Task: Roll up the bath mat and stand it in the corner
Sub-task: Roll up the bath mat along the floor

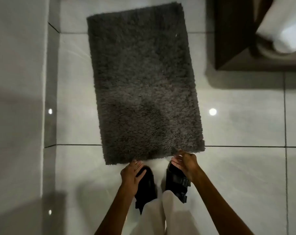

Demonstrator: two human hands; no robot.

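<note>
A dark grey shaggy bath mat (144,82) lies flat on the glossy tiled floor, its long side running away from me. My left hand (131,175) reaches down to the mat's near edge at the left, fingertips touching the pile. My right hand (185,162) is at the near edge toward the right corner, fingers curled at the fringe. Whether either hand has a firm hold on the edge is hard to tell. My feet in black sandals (160,182) stand just behind the mat's near edge.
A pale wall with a glossy skirting (50,99) runs along the left. A dark wooden cabinet (232,39) with a white object (283,22) on it stands at the upper right. Light tiles (245,167) surround the mat.
</note>
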